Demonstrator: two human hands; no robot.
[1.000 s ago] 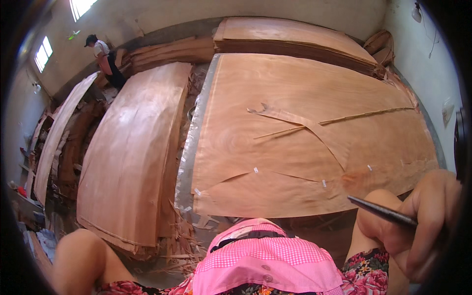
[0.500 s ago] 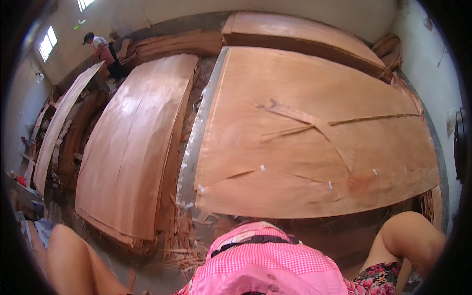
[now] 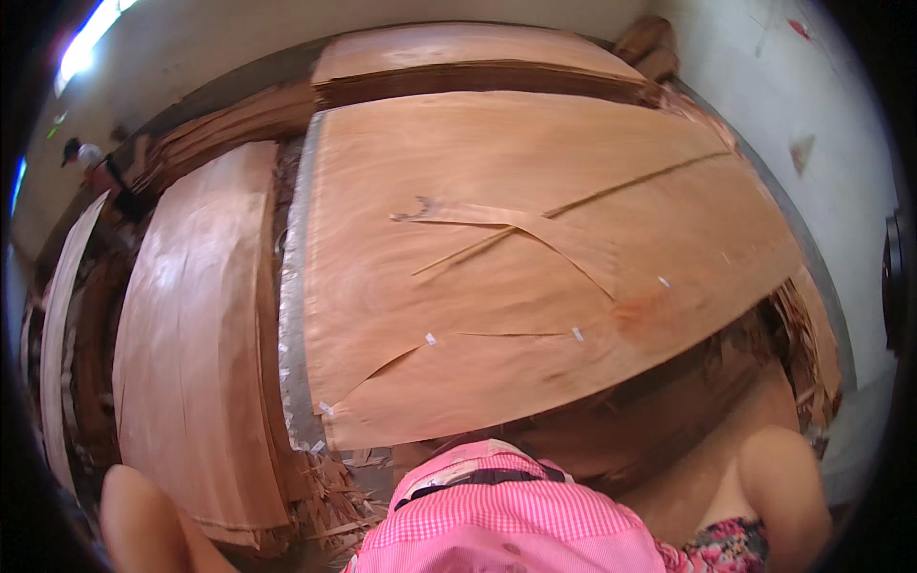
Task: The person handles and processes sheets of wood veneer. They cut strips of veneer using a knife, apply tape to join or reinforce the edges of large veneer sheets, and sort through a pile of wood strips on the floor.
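Neither of my hands is in the picture. Only my bent left arm [image 3: 143,525] and my bent right arm [image 3: 781,487] show at the lower corners. In front of me lies a large, thin wood veneer sheet [image 3: 458,162], with small white pieces of tape [image 3: 430,339] along its near part. Dark splits run between some of these pieces. Across its middle lies a torn veneer strip [image 3: 463,212] with a ragged, darker left end. A long thin sliver of wood [image 3: 466,250] crosses that strip at a slant.
Another veneer stack [image 3: 191,325] stands at the left, with a narrower stack [image 3: 65,325] beyond it. A further stack [image 3: 468,46] lies at the back. Wood scraps [image 3: 334,497] litter the floor near me. A person in a dark cap [image 3: 105,177] is at the far left.
My view has turned to the right, so the sheets and the person sit further left in the picture. My arms stay bent at the lower corners.
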